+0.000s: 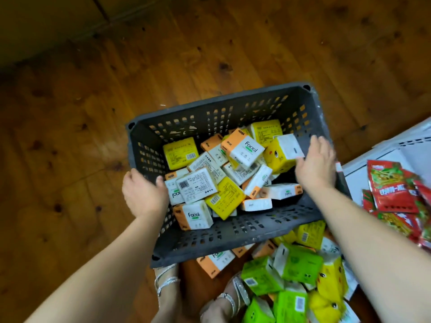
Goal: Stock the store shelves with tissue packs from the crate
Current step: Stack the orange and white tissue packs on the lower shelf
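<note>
A dark grey slotted plastic crate (233, 234) is held tilted above the wooden floor. Inside lie several tissue packs (242, 150), jumbled: yellow ones, and white-and-orange ones marked "Facial". My left hand (142, 194) grips the crate's left rim, thumb inside. My right hand (317, 166) is wrapped over the right rim beside a yellow chick-print pack, slightly blurred. Under the crate's near right corner lies a heap of green, yellow and orange tissue packs (298, 264).
Red snack packets (394, 187) are piled on a white surface (405, 150) at the right. Wooden floor (70, 159) spreads to the left and beyond the crate. My feet in silver-strapped sandals (168, 283) stand just below the crate.
</note>
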